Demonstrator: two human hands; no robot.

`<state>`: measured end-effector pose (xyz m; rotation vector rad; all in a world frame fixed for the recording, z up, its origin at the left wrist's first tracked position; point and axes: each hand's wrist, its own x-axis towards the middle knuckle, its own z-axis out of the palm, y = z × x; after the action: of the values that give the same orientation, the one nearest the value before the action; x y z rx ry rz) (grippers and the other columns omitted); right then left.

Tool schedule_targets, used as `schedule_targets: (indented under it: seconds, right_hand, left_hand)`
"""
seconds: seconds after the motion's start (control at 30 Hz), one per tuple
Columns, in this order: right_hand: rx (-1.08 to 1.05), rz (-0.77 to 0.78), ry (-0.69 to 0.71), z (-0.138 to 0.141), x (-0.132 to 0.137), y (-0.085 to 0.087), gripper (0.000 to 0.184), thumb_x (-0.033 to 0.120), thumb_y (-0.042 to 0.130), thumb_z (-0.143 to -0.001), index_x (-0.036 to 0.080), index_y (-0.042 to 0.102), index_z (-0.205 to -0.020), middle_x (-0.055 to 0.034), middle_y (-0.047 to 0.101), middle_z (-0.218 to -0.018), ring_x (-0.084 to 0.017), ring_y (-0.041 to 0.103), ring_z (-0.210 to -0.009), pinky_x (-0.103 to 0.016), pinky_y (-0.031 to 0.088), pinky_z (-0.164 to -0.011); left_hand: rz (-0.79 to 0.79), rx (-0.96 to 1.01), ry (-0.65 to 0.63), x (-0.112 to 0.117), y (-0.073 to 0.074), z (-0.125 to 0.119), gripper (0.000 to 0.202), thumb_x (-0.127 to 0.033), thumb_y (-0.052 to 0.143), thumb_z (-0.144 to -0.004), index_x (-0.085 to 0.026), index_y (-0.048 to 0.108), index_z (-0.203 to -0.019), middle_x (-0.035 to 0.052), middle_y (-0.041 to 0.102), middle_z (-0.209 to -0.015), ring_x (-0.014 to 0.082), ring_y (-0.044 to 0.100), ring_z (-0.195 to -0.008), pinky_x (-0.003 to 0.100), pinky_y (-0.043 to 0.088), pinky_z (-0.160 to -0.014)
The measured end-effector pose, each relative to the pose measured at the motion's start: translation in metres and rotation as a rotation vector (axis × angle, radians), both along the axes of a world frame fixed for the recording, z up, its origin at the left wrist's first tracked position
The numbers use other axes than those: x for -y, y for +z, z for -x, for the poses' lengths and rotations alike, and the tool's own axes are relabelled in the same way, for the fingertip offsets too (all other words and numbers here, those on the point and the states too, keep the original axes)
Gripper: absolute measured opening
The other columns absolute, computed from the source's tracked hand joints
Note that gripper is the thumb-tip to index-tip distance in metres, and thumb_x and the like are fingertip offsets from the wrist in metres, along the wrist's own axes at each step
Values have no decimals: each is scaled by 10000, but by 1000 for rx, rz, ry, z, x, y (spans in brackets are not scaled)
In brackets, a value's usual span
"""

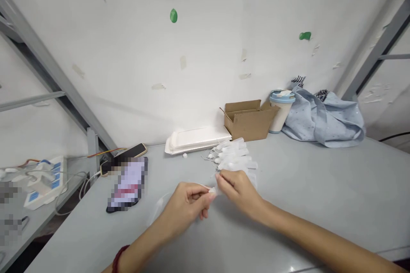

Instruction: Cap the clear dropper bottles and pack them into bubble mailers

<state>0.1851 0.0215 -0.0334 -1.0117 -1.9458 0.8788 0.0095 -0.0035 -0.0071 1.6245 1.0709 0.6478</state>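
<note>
My left hand [188, 204], a dark red band at its wrist, is closed in a pinch on a small white translucent plastic piece [212, 190]. Just to its right, my right hand [238, 190] has thumb and forefinger pressed together at the upper side of the same piece. Whether that hand grips the piece or a thin part of it is hidden by the fingers. Right behind the hands lies a row of several white translucent plastic pieces [235, 155] with thin, tail-like ends pointing left. Clear plastic film [157, 208] shows beside my left forearm.
Behind stand a flat white box [198, 138], an open cardboard box [251, 121], a lidded cup [279, 113] and a light blue cloth bag [326, 117]. A small white cap [185, 155] lies nearby. At left are a phone [133, 152], a blurred lilac item [130, 183] and a power strip [48, 183].
</note>
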Motion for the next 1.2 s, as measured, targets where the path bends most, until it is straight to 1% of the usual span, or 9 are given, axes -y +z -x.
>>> schedule_targets:
  seconds: [0.2, 0.27, 0.6, 0.73, 0.8, 0.93, 1.03, 1.13, 1.2]
  right_hand:
    - [-53, 333, -24, 3, -1, 3, 296, 192, 375, -737, 210, 215, -488, 58, 194, -462, -79, 186, -447, -259, 131, -450]
    - [-52, 345, -30, 2, -2, 5, 296, 193, 366, -747, 210, 220, -490, 60, 196, -459, -76, 179, -443, -259, 129, -448]
    - [31, 16, 27, -5, -5, 3, 303, 407, 428, -893, 195, 439, -676, 25, 427, -610, -114, 363, -558, -242, 269, -525]
    - [159, -419, 71, -7, -9, -1, 318, 287, 418, -879, 201, 377, -575, 13, 384, -565, -117, 308, -525, -263, 225, -518]
    - [170, -437, 18, -5, -9, -2, 353, 255, 374, -879, 203, 300, -537, 29, 323, -511, -104, 259, -481, -267, 197, -498]
    - [123, -143, -9, 0, -6, -2, 394, 264, 280, -897, 200, 240, -511, 53, 258, -458, -72, 236, -418, -234, 195, -449]
    - [145, -2, -40, 1, -4, -2, 416, 281, 299, -881, 197, 194, -486, 62, 178, -454, -66, 186, -415, -223, 164, -419]
    - [217, -137, -133, 1, -3, -5, 425, 280, 311, -880, 190, 192, -483, 62, 172, -441, -67, 175, -405, -235, 146, -426]
    - [249, -320, -187, -1, -7, -8, 420, 269, 313, -894, 190, 217, -493, 61, 211, -433, -70, 195, -399, -241, 156, -435]
  left_hand:
    - [-757, -409, 19, 12, -22, -9, 291, -222, 367, -905, -151, 631, -803, 91, 607, -701, 182, 538, -605, 286, 426, -565]
    - [-830, -431, 26, 12, -24, -9, 284, -203, 353, -906, -146, 631, -902, 105, 617, -749, 197, 552, -640, 301, 439, -586]
    - [188, 93, 75, 2, -7, -13, 412, -539, 522, -805, -139, 526, -709, -10, 540, -578, 113, 548, -465, 232, 453, -459]
    - [415, 218, 50, 0, -6, -12, 450, -575, 592, -733, -130, 531, -719, -42, 488, -517, 86, 497, -419, 188, 403, -388]
    - [401, 210, 65, 0, -6, -15, 457, -575, 599, -720, -123, 539, -696, -49, 465, -487, 79, 469, -390, 183, 384, -368]
    - [201, 4, 114, 2, -10, -21, 361, -475, 509, -810, -140, 529, -678, -33, 478, -436, 111, 480, -364, 213, 388, -372]
    - [-309, -265, 66, 6, -19, -22, 341, -333, 377, -902, -163, 500, -634, 28, 554, -514, 144, 520, -440, 254, 413, -446]
    - [-938, -495, -22, 6, -29, -19, 363, -222, 284, -949, -157, 544, -703, 64, 594, -646, 162, 530, -519, 268, 394, -484]
    - [-1114, -567, -49, 3, -32, -16, 347, -195, 271, -963, -154, 559, -774, 56, 593, -674, 162, 528, -542, 260, 388, -492]
